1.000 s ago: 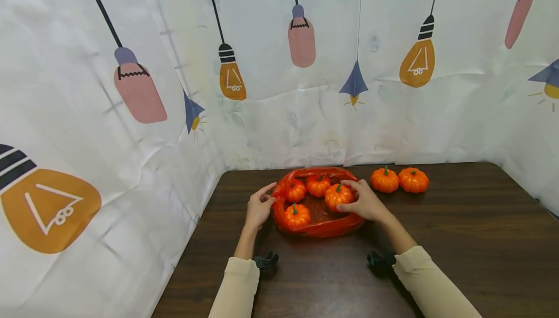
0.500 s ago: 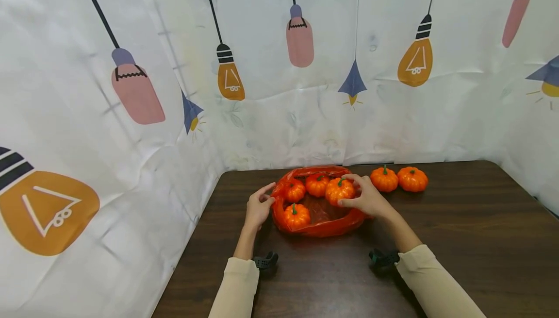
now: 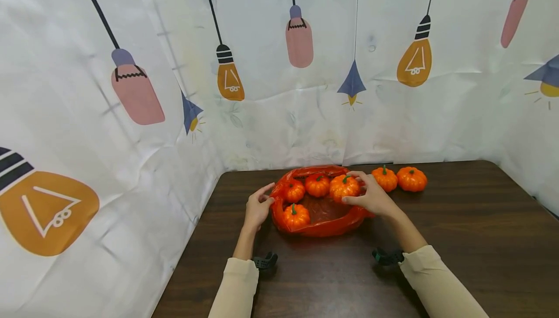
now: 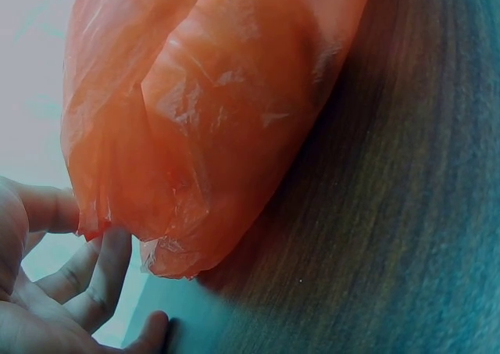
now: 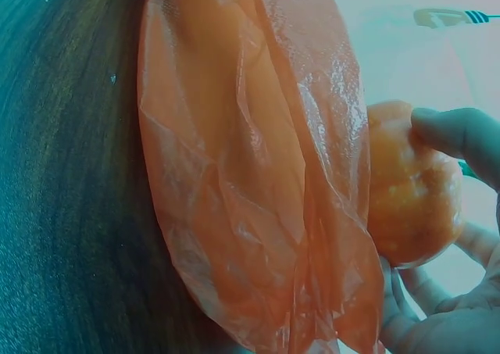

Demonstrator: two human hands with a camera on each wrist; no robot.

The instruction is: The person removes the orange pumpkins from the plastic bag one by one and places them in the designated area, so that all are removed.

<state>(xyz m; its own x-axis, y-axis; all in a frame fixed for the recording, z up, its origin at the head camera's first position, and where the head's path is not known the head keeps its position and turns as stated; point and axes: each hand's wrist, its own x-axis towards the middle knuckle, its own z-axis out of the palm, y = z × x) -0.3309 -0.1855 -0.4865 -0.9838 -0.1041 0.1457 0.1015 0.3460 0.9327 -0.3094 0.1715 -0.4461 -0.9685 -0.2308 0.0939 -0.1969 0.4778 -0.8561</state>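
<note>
A red plastic bag [image 3: 320,230] lies on the table with its mouth spread wide. Inside it sit three small orange pumpkins: one at the front left [image 3: 297,216], one at the back left [image 3: 294,191] and one at the back [image 3: 317,185]. My left hand [image 3: 258,207] pinches the bag's left rim between thumb and fingers, as the left wrist view shows the plastic [image 4: 94,221] gathered there. My right hand [image 3: 371,195] grips another pumpkin [image 3: 344,189] at the bag's right rim; in the right wrist view this pumpkin [image 5: 410,190] shows above the bag's edge.
Two more pumpkins, one nearer [image 3: 385,179] and one further right [image 3: 412,179], stand side by side on the dark wooden table [image 3: 471,240], right of the bag. A white curtain [image 3: 279,128] printed with lamps hangs behind the table and along its left side.
My right hand has moved slightly up and to the right with the pumpkin, toward the bag's right rim. The left hand keeps its place on the bag.
</note>
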